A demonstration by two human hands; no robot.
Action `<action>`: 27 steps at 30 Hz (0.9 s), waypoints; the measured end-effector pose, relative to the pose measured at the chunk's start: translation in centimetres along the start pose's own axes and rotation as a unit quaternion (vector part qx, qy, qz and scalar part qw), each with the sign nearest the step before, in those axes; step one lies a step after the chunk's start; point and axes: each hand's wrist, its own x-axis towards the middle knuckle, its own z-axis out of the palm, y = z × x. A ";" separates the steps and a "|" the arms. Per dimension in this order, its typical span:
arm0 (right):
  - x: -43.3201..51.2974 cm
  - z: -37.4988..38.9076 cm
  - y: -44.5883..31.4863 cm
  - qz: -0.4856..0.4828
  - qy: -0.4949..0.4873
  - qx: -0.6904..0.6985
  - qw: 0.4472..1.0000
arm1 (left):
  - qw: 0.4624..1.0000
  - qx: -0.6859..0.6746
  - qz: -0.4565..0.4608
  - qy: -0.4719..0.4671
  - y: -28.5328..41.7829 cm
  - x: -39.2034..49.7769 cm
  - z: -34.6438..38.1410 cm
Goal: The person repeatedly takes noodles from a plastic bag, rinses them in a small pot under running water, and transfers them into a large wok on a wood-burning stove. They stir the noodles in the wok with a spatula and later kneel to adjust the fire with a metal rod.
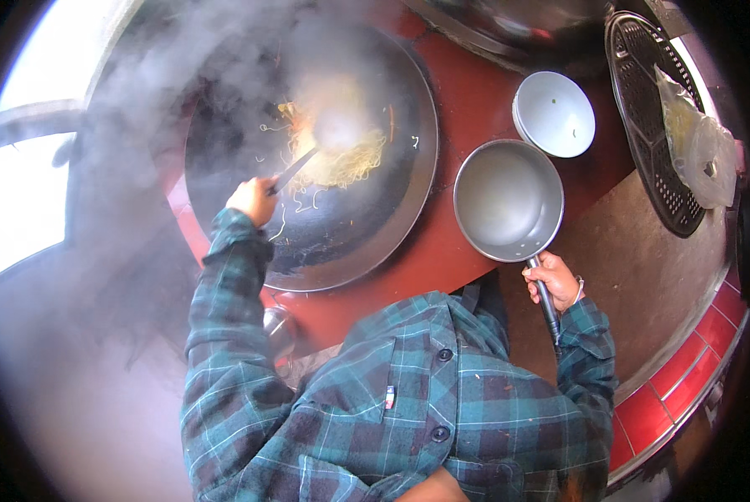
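My left hand [253, 199] grips the dark handle of a long cooking utensil [301, 167]. Its head reaches into a heap of thin noodles [357, 164] in a large black wok [375, 233], where steam blurs its shape. Orange shreds lie among the noodles, and loose strands cling to the wok's wall. On the right, my right hand [554, 280] is closed around the black handle of a grey metal saucepan [508, 194]. Its mouth faces up beside the wok's rim, showing a smooth pale inside. Whether any liquid is in it I cannot tell.
Stacked white bowls [557, 113] with green scraps stand beyond the saucepan on the red tiled stove top [459, 81]. A perforated black rack [638, 125] leans at right with a plastic bag [704, 154]. A shiny metal vessel [279, 329] sits below the wok. Thick steam drifts left.
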 end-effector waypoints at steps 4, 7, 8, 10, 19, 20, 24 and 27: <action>0.1 0.0 0.0 -0.010 -0.021 0.023 0.999 | 0.997 -0.060 -0.045 -0.018 -6.7 -7.0 -1.9; 0.2 0.0 0.0 -0.002 -0.011 0.014 1.000 | 0.984 -0.045 -0.162 -0.050 -9.6 -12.4 -3.7; 0.1 0.0 0.1 -0.012 -0.014 0.010 1.000 | 0.981 -0.006 -0.182 -0.065 -10.0 -13.1 -3.7; 0.1 -0.1 0.1 -0.013 -0.015 -0.004 1.000 | 0.975 0.028 -0.199 -0.097 -9.5 -12.6 -2.6; -0.1 -0.2 0.1 -0.007 -0.001 -0.002 1.000 | 0.993 0.010 -0.096 0.068 -2.2 0.2 0.2; -0.1 0.0 0.1 -0.003 -0.002 0.008 1.000 | 0.995 0.019 -0.069 0.072 -2.2 -0.4 -1.2; -0.1 0.0 0.0 0.002 -0.002 0.003 1.000 | 1.000 0.017 -0.020 0.008 -3.6 -4.8 -5.2; -0.1 -0.1 0.0 0.004 -0.006 0.008 1.000 | 0.978 -0.064 -0.123 -0.158 -6.2 -8.7 -5.4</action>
